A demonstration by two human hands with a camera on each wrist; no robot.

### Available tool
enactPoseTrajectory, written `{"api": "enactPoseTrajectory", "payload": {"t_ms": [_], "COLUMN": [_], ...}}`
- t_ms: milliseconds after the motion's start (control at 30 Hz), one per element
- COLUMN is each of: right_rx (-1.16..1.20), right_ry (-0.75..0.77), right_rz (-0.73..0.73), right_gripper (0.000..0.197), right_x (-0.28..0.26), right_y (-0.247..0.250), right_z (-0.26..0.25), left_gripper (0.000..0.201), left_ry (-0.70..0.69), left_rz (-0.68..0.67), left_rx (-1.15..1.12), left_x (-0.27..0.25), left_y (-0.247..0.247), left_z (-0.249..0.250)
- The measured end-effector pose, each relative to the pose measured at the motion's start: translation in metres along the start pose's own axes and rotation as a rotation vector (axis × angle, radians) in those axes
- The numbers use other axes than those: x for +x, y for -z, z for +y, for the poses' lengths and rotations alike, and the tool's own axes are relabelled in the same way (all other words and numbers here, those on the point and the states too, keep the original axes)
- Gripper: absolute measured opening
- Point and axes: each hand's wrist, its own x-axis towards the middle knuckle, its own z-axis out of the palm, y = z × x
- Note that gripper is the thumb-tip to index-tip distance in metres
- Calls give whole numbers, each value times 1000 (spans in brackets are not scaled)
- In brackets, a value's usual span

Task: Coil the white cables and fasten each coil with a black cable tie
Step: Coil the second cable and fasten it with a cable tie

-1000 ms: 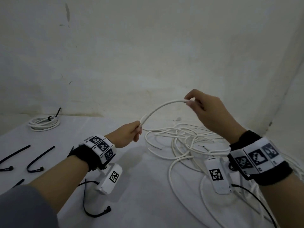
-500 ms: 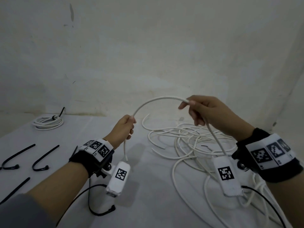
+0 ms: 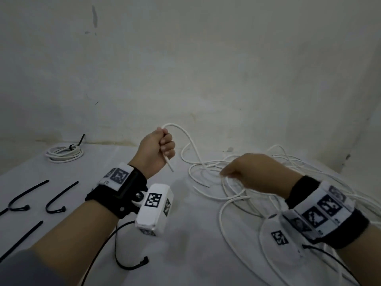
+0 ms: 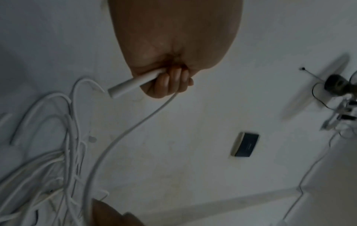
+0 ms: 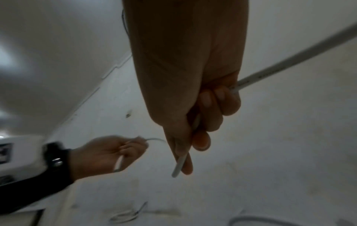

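My left hand is raised in a fist and grips a white cable close to its cut end, which pokes out below the fist. From the fist the cable arcs right and down into a loose tangle of white cables on the table. My right hand is lower, just over that tangle, and blurred. In the right wrist view its fingers curl round the same cable. The left wrist view shows the cable end sticking out of my left hand.
A tied coil with a black tie lies at the table's back left. Three loose black cable ties lie along the left side. The white table meets a pale wall behind. A black lead curls near the front.
My left hand has lifted and turned into an upright fist. My right hand has slid along the cable from high down to just above the tangle, so the arc between the hands is narrower.
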Motion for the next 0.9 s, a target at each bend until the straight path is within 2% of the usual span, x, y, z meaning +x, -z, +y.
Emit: {"api": "enactPoseTrajectory", "payload": {"t_ms": [133,233,333,400,500,633,700,767,900], "right_rx": [38,205,346,421,514,521,526,569,567], "right_ry": [244,282,305,279,172,43,11,21,63], "right_rz": [-3,26,103,187,304,413,442,428,284], "right_gripper": [28,27,16,12,7,30,29,25,27], "right_x": [-3,1,10,15,20,30,37,43,52], "right_y": [12,29,35,36,34,22,15,9,2], "right_z": [-50,-57,-51,-44,-35,-31,-31,-33,-41], "left_gripper": [35,31,30,32,35,38,37,34,32], "left_ry": [-31,-19,-40,-43,-24,-64,-114,-135,-118], "left_rz": [-18,-55,-98,-161,-258,-254,-225,-198,-146], "left_rx": [67,106,234,322,322,298,214,126,32], "left_x": [-5,-16,-29,-37,-47,-56,-56,-55,-53], "left_y": [-15,-23,-26,-25,-21,-18,-13,-6,10], "left_z": [-21,-36,-46,-49,-49,-55,-58,-59,-61]}}
